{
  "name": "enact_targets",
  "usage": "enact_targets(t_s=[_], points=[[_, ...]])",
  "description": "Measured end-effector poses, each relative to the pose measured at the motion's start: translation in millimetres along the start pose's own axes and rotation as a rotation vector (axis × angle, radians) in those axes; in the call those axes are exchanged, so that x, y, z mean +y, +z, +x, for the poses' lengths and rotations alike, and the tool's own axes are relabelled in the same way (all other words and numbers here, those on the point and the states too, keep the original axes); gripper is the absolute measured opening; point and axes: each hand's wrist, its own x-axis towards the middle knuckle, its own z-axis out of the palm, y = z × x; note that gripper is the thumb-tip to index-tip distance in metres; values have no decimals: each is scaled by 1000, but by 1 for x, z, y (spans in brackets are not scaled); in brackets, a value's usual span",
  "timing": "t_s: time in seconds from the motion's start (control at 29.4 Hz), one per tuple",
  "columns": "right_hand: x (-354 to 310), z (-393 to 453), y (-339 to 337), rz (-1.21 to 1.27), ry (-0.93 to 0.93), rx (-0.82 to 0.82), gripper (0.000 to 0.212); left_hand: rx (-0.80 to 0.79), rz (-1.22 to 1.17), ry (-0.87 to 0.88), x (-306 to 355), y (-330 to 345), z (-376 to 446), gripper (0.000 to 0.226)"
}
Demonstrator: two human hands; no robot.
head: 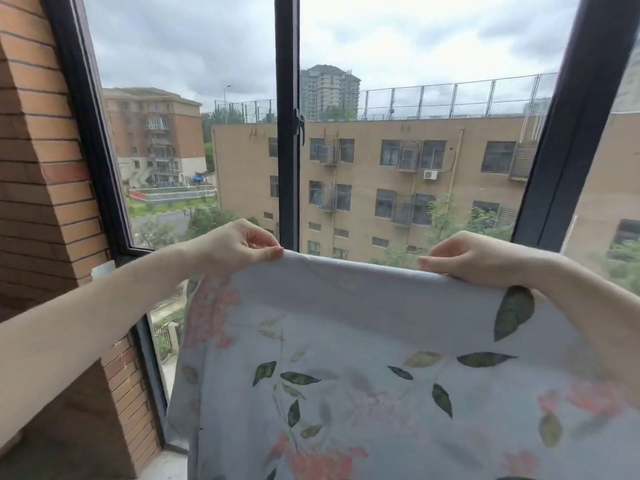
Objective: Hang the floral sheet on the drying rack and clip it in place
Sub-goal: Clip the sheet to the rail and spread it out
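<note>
The floral sheet [363, 341] is pale grey-blue with green leaves and pink flowers. It hangs in front of me, filling the lower middle and right of the view. Its top edge is folded over and stretched between my hands. My left hand [239, 244] pinches the left end of that edge between thumb and fingers. My right hand [474, 259] grips the edge further right. No drying rack or clips are in view; whatever lies under the fold is hidden by the cloth.
A large window with a dark frame [287, 133] stands just behind the sheet, with a latch handle [299, 124] on the middle post. A brick wall [41, 168] runs along the left. Buildings and trees lie outside.
</note>
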Motion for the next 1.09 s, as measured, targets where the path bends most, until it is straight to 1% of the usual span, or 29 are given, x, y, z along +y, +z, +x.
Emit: enact_targets(t_s=[0.07, 0.14, 0.24, 0.27, 0.31, 0.37, 0.41, 0.48, 0.58, 0.68, 0.82, 0.88, 0.99, 1.09], points=[[16, -28, 2, -4, -17, 64, 51, 12, -23, 19, 2, -2, 1, 24], [41, -56, -1, -8, 1, 167, 57, 1, 4, 69, 7, 4, 7, 32], [67, -71, -9, -24, 9, 246, 52, 43, 7, 44, 7, 2, 8, 65], [76, -79, -13, -11, 22, 251, 48, 50, 19, 43, 12, 7, 13, 69], [76, -73, -13, 12, 4, 248, 44, 62, 34, 19, 9, 4, 12, 60], [79, -71, -17, 29, 3, 300, 38, 86, 98, 14, 13, 8, 21, 24], [81, -69, -20, 26, 2, 338, 34, 116, 127, 30, 17, 10, 27, 18], [85, -64, -30, 51, 4, 451, 34, 202, 146, 39, 29, 11, 36, 22], [81, -50, -61, 65, -74, 700, 42, 385, 124, 47, 50, -1, 55, 23], [63, -32, -105, 1, -120, 901, 42, 533, 165, 131, 84, -20, 78, 20], [56, -5, -157, -71, -143, 1092, 46, 740, 244, 237, 125, -49, 114, 19], [55, 10, -185, -128, -130, 1150, 45, 768, 361, 271, 143, -71, 137, 22], [46, 35, -222, -216, -102, 1179, 39, 776, 545, 255, 170, -107, 176, 23], [47, 63, -249, -261, -1, 1217, 32, 762, 607, 214, 192, -123, 218, 25]])
